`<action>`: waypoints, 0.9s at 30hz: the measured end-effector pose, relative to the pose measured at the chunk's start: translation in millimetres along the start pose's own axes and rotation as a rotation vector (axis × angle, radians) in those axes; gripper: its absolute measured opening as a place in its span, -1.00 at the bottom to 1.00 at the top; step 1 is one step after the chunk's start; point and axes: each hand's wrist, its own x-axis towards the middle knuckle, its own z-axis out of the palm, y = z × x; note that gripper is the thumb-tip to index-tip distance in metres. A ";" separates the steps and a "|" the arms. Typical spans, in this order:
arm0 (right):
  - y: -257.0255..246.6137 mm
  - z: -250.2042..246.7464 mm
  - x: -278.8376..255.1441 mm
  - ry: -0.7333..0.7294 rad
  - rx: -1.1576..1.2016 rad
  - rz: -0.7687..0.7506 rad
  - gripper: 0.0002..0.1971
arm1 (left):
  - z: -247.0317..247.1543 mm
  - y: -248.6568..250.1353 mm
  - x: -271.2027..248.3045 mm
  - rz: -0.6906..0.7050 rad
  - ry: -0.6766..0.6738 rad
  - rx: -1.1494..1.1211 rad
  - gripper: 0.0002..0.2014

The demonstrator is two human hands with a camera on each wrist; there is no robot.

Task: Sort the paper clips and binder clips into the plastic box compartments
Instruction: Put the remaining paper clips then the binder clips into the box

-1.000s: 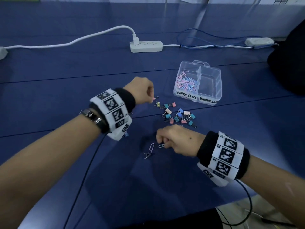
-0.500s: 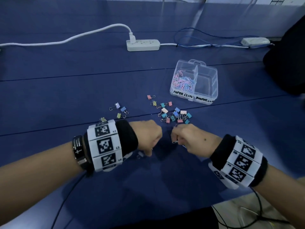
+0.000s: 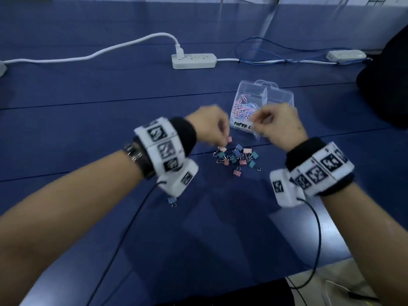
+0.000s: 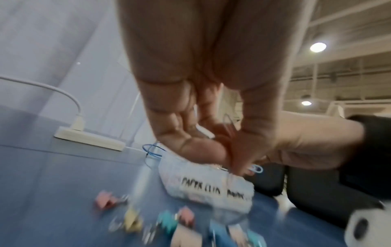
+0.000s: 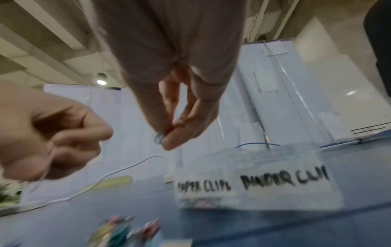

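A clear two-compartment plastic box (image 3: 284, 93) stands on the blue table. Its left compartment, labelled paper clips, holds several pink and blue paper clips (image 3: 245, 107). No clips show in its right compartment. My left hand (image 3: 221, 135) hovers just left of the box front, fingers curled round a thin wire paper clip (image 4: 228, 119). My right hand (image 3: 256, 127) is at the box's front edge and pinches a small paper clip (image 5: 158, 137) between thumb and finger. Several coloured binder clips (image 3: 236, 157) lie in a pile below both hands.
A lone blue binder clip (image 3: 172, 200) lies under my left wrist. A white power strip (image 3: 193, 60) with its cable, a blue cable (image 3: 260, 49) and a white adapter (image 3: 344, 55) lie at the back. A dark object (image 3: 384, 85) sits at the right edge.
Both hands closed on paper clips lying near the table's front, then lifted and moved forward to the box. The spot where those clips lay is now bare.
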 end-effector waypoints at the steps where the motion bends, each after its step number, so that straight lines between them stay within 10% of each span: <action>1: 1.4 -2.7 14.2 0.080 0.026 0.036 -0.89 | -6.0 5.4 13.9 -0.013 0.087 -0.104 -0.67; 6: 6.8 -3.8 62.5 0.279 0.110 0.168 -0.74 | -14.6 22.3 68.8 -0.089 0.385 -0.494 -0.67; 10: 15.0 5.8 73.8 0.289 0.151 0.217 -0.80 | -3.3 25.1 88.8 -0.098 0.391 -0.379 -0.95; 21: 16.6 6.9 51.1 0.102 0.140 0.127 -0.85 | -22.2 3.7 53.5 0.054 0.320 -0.071 -0.78; 27: -5.2 1.6 -31.4 -0.222 0.021 0.039 -0.73 | -32.9 -47.5 -44.2 -0.140 -0.024 0.284 -0.30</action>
